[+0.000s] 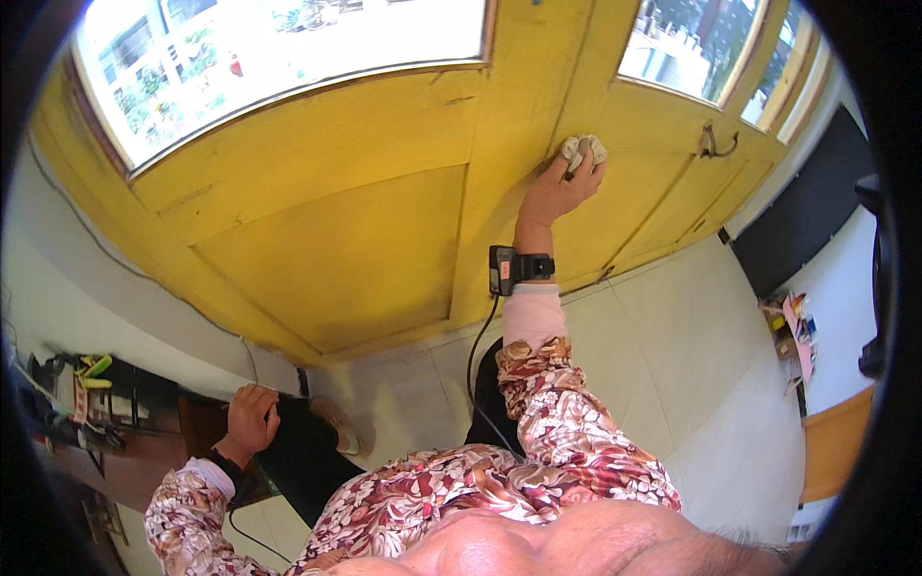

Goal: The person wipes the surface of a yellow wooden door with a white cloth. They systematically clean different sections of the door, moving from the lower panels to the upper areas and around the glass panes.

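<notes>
Yellow door (336,259), right fingers (585,166) pinching pale cloth (573,146) against it, long axis roughly sideways, left fingers (252,396) bent, grip unclear

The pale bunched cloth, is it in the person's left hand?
No, the right hand holds the pale bunched cloth at the yellow door, well away from the left hand.

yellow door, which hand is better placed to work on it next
Right, probably: the right hand reaches to the door and grips a pale crumpled wad, seemingly against it. The left hand is lower, off the door, with no wad visible in it.
</notes>
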`<state>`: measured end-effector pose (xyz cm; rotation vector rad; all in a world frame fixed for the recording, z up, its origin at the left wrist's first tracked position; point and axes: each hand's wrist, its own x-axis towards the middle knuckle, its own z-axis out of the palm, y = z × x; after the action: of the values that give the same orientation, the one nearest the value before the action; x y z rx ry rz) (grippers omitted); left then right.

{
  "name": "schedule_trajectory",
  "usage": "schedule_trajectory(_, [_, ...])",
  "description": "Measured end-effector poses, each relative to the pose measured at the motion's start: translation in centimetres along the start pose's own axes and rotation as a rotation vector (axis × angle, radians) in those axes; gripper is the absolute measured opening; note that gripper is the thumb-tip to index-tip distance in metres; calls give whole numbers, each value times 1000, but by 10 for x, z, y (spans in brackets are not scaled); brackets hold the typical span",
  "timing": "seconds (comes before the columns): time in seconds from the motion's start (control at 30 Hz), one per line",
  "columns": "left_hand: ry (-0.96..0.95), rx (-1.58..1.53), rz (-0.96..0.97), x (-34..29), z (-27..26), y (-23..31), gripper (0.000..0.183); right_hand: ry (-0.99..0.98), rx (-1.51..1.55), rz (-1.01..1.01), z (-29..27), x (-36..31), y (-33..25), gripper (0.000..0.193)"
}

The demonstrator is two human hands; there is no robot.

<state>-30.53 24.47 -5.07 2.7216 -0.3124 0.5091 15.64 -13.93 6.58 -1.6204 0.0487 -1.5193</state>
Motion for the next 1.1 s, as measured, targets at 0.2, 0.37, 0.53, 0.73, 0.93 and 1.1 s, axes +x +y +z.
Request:
schedule_trajectory(0.2, [17,21,3,4,-2,12,13,-96,181,-138,11,-47,-84,38])
schedule_trajectory(0.37, [32,31,-4,4,-1,14,13,-277,294,-485,4,-99,-141,28])
schedule_trajectory(0.53, [35,49,6,-2,0,10,11,-406,505,-671,1,-125,-158,28])
schedule_trajectory(0.73, [-33,157,-219,-5,19,6,11,-265,321,-545,15,-58,-124,31])
schedule_trajectory(0.93, [-549,-272,-276,64,66,33,33,-115,257,-208,11,2,-81,37])
schedule_trajectory(1.1, [-546,-487,-34,133,116,77,29,-222,298,-44,8,-8,-84,38])
